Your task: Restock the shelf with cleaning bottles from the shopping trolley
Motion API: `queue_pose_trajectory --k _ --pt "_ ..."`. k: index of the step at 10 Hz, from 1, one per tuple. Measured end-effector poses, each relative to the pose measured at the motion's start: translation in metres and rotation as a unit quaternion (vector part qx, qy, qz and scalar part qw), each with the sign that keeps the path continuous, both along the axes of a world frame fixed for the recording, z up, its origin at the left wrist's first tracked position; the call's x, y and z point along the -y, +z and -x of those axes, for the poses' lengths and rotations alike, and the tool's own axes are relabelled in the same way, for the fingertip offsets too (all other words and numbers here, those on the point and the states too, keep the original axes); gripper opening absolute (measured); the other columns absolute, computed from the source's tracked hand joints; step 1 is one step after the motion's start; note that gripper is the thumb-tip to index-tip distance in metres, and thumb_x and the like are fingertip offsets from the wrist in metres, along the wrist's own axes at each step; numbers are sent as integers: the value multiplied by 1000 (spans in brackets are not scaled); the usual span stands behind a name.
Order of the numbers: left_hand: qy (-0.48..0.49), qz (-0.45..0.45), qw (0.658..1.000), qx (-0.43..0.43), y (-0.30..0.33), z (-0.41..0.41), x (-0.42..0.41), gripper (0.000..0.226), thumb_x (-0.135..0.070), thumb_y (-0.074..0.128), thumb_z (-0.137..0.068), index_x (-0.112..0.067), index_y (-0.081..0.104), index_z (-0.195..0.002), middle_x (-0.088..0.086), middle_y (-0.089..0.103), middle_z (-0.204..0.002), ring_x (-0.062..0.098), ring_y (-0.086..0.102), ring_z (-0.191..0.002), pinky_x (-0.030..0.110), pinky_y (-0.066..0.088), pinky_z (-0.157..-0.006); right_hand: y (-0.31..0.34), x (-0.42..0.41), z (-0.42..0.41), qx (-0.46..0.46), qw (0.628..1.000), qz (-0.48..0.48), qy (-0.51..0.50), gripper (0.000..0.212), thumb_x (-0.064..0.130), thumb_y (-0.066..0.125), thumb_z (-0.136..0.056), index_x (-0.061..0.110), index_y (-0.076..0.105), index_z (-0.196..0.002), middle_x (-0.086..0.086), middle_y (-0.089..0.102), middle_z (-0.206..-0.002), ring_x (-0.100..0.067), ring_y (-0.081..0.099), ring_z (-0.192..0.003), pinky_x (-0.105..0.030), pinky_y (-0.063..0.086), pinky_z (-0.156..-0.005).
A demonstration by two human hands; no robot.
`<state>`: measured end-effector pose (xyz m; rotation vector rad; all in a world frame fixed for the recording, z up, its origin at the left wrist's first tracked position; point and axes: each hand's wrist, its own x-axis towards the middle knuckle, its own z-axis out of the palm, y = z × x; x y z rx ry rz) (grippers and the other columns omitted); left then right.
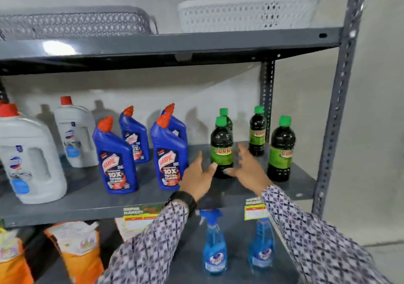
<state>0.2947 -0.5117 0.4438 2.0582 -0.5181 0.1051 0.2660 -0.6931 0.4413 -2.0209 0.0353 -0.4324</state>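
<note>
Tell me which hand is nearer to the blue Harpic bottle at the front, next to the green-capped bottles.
Left. The left hand is open just right of the blue Harpic bottle with the red cap, close to its lower side. The right hand is farther right, beyond the front dark bottle with the green cap.

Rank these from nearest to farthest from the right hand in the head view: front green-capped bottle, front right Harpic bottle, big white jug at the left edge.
1. Front green-capped bottle: just left of the right hand, between both hands.
2. Front right Harpic bottle: mid-shelf, beyond the left hand.
3. Big white jug: far left edge.
</note>
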Motion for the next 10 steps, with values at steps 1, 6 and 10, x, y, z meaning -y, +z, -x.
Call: queue_pose_trajectory --k 1,6,10 --pt "-46 46 997 -32 6 -18 19 66 -26 60 -102 -15 31 -161 10 48 -161 23 50 -144 38 40 -121 2 6 -10 8 999 -4 50 75 -2 80 -79 26 48 -141 1 62 -138 -17 61 -127 -51 44 -115" --pt "-79 80 994 0 -5 12 43 58 -17 63 -100 -19 42 -155 1 62 -144 7 60 -125 20 45 -109 -17 35 26 64 997 -3 49 69 -2 79 -81 15 52 -142 8 72 -123 -1 69 -113 -29 53 -106" --pt "-41 94 994 24 6 44 17 69 -29 57 -104 -24 23 -164 3 50 -159 11 52 -141 19 44 -110 -6 5 66 116 987 60 -90 85 23 80 -86 21 34 -158 0 57 -149 -13 56 -133 -37 43 -116"
